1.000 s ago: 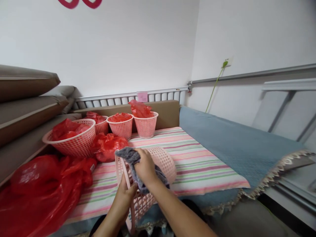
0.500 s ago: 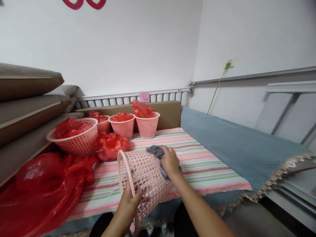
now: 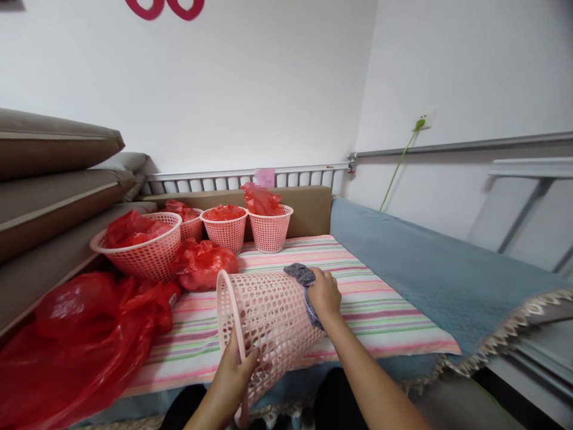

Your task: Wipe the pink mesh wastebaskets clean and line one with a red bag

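- The left hand (image 3: 235,371) is gripping the pale pink basket (image 3: 271,319) by its rim, the thumb lying against the outside wall and the other fingers going inside the mouth; it is keeping nearly the same hold as in both earlier frames.
- The right hand (image 3: 324,292) is bunching a grey cloth (image 3: 299,273) under curled fingers and pressing it to the basket's base end.
- One second ago that hand and cloth were covering the wall close to the rim; half a second ago they were nearing the base; now they are sitting slightly farther right, at the base edge, leaving most of the perforated wall showing.
- The basket is lying on its side in front of the person, over the near edge of the striped sheet (image 3: 389,316), its mouth facing left and its base facing right.
- Behind it, two smaller baskets, the middle one (image 3: 225,234) and the right one (image 3: 270,232), are standing upright with red plastic inside, keeping their places.
- A wide basket (image 3: 154,257) is standing at the left, also holding red plastic, beside the stacked cushions (image 3: 49,200).
- A crumpled red bag (image 3: 206,264) and a larger red bag (image 3: 76,352) are lying left of the held basket, apparently unmoved.
- The whole surroundings are appearing slightly farther right, as the view is shifting.
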A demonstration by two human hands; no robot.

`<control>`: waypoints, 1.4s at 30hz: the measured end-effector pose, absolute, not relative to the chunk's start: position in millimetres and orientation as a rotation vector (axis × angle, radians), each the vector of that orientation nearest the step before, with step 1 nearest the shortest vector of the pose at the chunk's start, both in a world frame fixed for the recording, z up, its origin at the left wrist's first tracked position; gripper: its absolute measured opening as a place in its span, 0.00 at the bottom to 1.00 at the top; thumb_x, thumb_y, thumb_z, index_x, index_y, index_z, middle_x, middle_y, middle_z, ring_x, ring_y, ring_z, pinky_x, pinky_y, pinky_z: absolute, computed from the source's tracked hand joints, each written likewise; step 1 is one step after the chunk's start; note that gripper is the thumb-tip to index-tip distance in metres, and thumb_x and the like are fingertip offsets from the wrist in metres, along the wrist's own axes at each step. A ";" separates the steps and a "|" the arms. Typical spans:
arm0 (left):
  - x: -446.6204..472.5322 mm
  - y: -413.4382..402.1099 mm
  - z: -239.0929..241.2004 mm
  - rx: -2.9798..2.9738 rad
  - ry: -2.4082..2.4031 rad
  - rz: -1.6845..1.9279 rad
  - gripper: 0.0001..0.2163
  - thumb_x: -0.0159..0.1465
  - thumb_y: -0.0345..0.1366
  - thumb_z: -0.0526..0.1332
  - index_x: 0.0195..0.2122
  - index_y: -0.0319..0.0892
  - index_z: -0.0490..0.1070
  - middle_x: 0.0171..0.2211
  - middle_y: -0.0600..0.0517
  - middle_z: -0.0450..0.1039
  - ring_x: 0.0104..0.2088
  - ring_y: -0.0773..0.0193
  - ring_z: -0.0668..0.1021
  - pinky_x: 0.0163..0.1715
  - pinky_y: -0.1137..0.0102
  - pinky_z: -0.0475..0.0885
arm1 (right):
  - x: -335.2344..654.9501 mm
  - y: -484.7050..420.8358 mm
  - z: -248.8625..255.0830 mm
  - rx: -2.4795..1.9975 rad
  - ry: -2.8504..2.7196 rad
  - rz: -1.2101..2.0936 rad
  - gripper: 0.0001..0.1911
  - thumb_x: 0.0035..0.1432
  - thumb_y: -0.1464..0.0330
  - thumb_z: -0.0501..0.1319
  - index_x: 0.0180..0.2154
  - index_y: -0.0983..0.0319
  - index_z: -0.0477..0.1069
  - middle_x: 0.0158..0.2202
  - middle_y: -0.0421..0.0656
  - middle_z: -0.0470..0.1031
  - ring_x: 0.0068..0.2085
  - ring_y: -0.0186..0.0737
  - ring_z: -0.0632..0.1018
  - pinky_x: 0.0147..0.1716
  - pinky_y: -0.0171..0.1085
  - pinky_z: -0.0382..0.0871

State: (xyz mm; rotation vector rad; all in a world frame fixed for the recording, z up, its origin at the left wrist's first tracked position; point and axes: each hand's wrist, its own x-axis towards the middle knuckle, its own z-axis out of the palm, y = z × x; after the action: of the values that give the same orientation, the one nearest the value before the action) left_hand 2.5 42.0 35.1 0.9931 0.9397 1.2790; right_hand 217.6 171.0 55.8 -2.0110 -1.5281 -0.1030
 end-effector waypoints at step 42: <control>-1.1 62.2 81.3 0.930 0.948 1.264 0.42 0.53 0.31 0.63 0.65 0.50 0.39 0.55 0.39 0.67 0.40 0.53 0.79 0.34 0.62 0.75 | 200.5 152.6 56.7 -1.821 -1.600 -0.099 0.21 0.55 0.78 0.51 0.47 0.56 0.71 0.42 0.47 0.69 0.44 0.45 0.69 0.37 0.36 0.61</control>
State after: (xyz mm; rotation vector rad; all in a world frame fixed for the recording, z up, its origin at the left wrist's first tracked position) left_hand -1.1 62.2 81.3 0.9297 0.9480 1.2637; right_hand 200.5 152.6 56.7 -1.8210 -1.6002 -0.0988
